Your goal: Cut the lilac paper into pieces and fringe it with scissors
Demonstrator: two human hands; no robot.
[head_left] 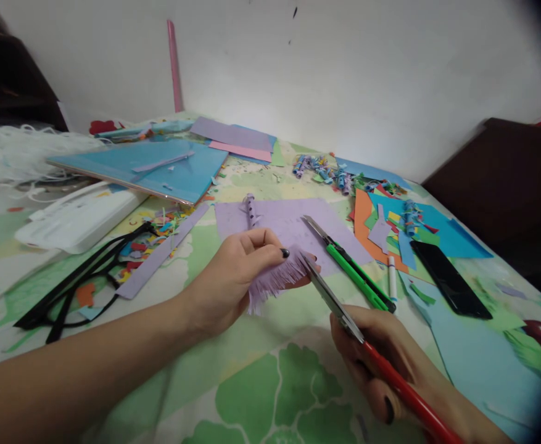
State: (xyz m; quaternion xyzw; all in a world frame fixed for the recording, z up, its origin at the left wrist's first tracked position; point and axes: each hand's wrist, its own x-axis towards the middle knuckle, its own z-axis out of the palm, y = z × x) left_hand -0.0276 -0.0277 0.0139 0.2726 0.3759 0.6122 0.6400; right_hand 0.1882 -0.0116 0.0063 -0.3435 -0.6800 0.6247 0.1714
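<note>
My left hand (237,271) is closed on a lilac paper strip (277,279) cut into a fringe along one edge. My right hand (390,364) grips red-handled scissors (344,314), whose blades point up and left and meet the fringed strip near my left fingertips. Behind the strip, a lilac paper sheet (289,225) lies flat with a small rolled lilac piece (250,209) at its left end. A green utility knife (351,265) rests across the sheet's right side.
A black phone (450,280) and a white marker (392,277) lie to the right among blue and orange paper scraps (390,228). A blue sheet on a board (159,169), a white box (78,219), black cut-out strips (76,277) and a lilac strip (159,253) sit left.
</note>
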